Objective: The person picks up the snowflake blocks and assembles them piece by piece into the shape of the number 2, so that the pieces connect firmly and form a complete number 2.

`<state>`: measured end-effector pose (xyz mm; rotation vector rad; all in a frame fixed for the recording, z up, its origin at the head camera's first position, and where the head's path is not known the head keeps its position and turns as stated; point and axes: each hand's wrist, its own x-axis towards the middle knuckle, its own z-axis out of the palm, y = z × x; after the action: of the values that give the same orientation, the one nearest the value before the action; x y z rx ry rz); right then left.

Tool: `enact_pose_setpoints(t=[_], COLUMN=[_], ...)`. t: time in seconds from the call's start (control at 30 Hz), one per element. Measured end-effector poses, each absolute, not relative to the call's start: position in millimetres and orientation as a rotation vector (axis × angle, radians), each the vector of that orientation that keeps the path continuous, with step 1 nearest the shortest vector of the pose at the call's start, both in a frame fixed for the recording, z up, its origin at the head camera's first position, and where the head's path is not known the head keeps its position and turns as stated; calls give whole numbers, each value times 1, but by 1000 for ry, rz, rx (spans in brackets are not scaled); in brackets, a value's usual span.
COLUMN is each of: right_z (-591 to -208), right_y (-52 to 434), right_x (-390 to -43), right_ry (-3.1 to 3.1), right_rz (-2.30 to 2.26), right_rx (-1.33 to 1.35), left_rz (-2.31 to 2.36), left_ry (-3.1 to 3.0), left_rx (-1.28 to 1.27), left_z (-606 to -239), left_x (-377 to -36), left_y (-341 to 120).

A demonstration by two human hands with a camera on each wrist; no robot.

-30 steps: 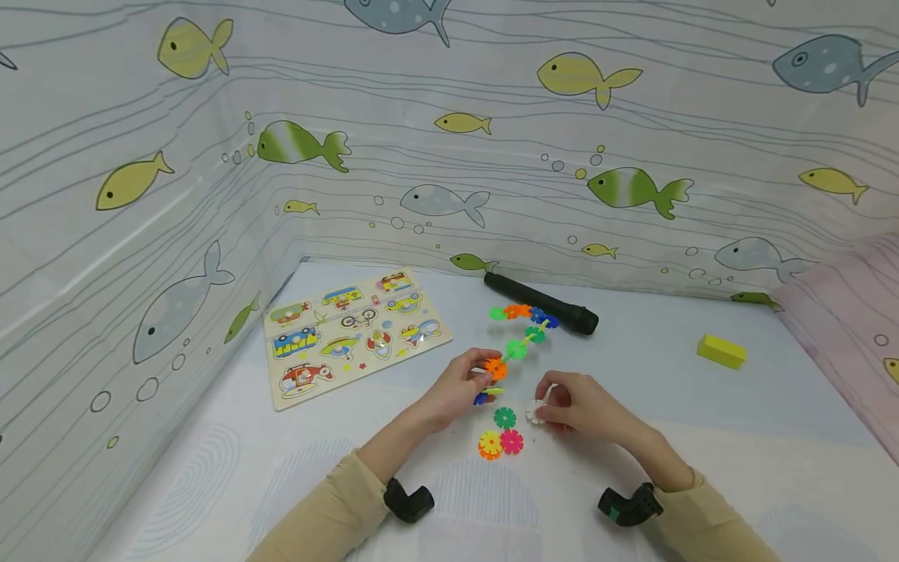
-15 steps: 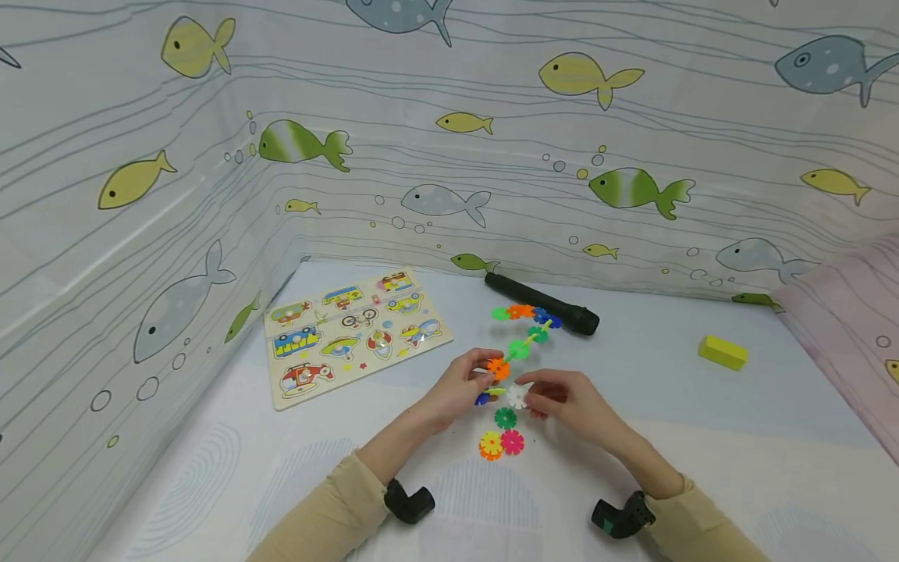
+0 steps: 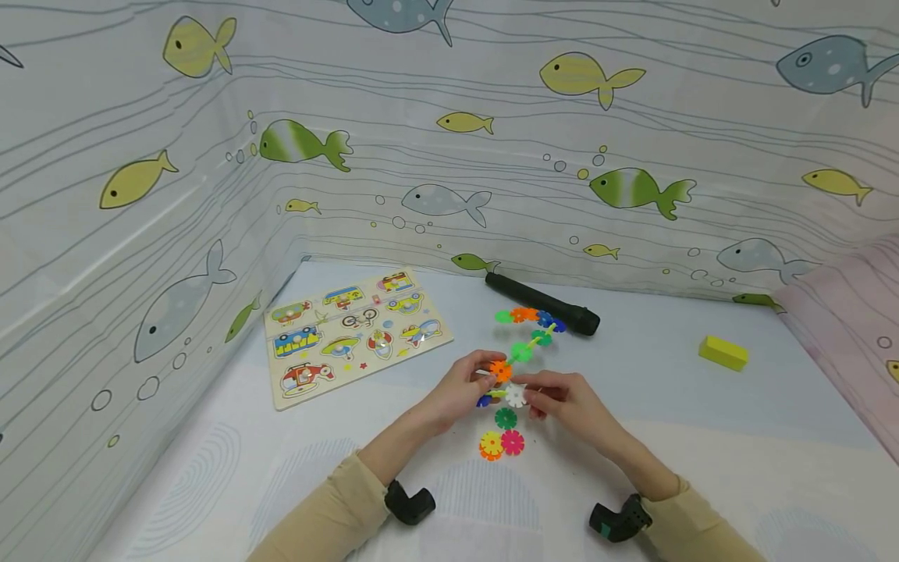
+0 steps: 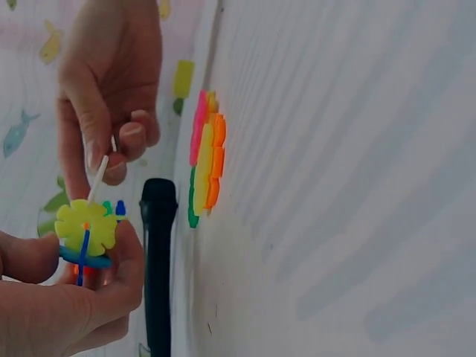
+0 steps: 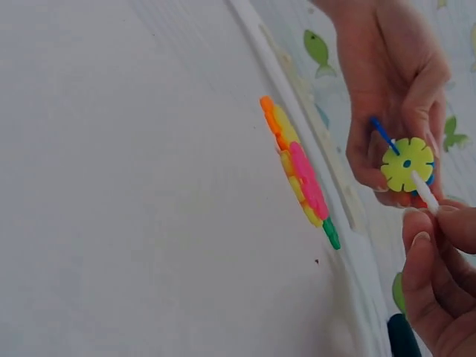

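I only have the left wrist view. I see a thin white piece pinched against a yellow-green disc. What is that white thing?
Observer: From the head view it is a white snowflake disc, seen edge-on by you, pinched by the right hand.
Operator: What does the left hand hold beyond that yellow disc?
Observer: The left hand grips the near end of a chain of discs that runs away toward a black cylinder.
Operator: How many loose discs lie on the table?
Observer: Three: a green disc, a yellow-and-orange disc and a pink disc.
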<state>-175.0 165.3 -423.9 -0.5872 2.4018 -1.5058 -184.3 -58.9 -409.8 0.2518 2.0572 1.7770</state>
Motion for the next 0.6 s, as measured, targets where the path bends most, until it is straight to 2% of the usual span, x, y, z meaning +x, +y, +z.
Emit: enact_pose_setpoints(t=[0.27, 0.47, 0.6], right_z=[-425, -430, -431], right_y=[159, 158, 154], right_x=[-173, -172, -171], right_ry=[2418, 2425, 2466], right_rz=[-1595, -1599, -1646], right_rx=[-405, -445, -310], left_rz=[1754, 1770, 1777], left_ry=[2097, 2086, 2079], left_rx=[250, 253, 251], left_z=[-409, -407, -406], left_x=[-184, -183, -183], left_y=[-59, -60, -59])
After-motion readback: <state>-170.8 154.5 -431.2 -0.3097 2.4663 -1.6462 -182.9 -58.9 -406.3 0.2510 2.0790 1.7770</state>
